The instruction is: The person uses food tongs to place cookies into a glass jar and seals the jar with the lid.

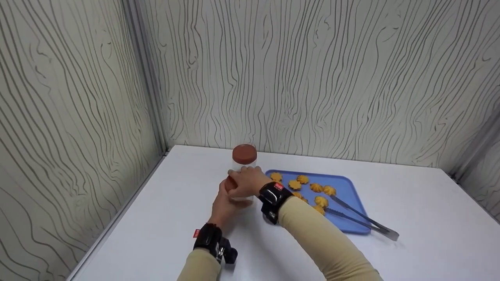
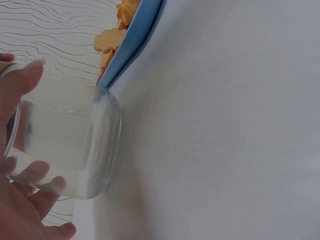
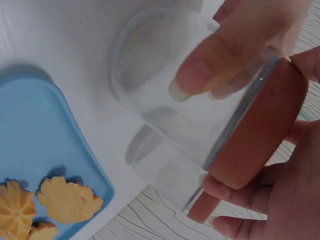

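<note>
White table [image 1: 429, 203] bears two jars [image 1: 244, 156] and a blue tray [image 1: 347, 187].

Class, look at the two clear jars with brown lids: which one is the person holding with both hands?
The nearer jar, beside the blue tray: the left hand and right hand grip it. The other jar stands untouched behind it.

Two arms in long beige sleeves [image 1: 324, 242], snug to the wrist. Each wrist carries a black strap-mounted camera unit: the right unit [image 1: 273, 197] glossy with a small red label on top, the left unit [image 1: 213, 242] bulkier with a red tab at its edge.
</note>
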`<state>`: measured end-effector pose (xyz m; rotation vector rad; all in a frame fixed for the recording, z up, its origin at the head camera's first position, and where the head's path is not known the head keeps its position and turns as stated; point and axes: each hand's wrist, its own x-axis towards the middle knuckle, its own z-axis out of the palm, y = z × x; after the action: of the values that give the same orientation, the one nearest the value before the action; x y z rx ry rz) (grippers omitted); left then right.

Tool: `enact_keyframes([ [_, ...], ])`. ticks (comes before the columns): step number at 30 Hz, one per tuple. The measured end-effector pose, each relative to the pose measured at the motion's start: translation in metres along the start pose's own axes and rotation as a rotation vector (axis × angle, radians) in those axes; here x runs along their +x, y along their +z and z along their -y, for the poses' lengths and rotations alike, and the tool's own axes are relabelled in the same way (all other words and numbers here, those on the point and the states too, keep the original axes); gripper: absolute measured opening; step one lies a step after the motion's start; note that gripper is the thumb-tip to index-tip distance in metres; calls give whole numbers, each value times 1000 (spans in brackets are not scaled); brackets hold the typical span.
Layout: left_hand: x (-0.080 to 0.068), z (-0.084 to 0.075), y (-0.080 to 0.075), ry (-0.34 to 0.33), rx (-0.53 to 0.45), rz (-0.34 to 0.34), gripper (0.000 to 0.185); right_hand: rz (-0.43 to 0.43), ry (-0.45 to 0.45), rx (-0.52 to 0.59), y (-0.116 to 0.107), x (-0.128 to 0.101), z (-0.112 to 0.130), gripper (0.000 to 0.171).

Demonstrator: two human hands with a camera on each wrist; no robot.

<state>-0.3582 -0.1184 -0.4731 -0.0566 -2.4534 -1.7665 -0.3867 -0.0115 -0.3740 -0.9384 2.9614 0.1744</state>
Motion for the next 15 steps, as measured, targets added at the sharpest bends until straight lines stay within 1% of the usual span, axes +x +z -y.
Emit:
enact_keyframes([
  [5,2,-1,0,-2,-22,22,102,23,-1,11,-2,4,-2,71],
  [7,3,0,1,-8,-19,19,103,25,-6,37,-3,5,-3,67],
  [10,4,1,1,-3,-1,15,104,48,-6,132,-3,4,-4,60],
  [13,5,1,0,6,21,19,105,71,-5,226,-1,2,-3,63],
  [15,5,2,0,5,29,24,106,80,-6,264,1,2,-2,65],
])
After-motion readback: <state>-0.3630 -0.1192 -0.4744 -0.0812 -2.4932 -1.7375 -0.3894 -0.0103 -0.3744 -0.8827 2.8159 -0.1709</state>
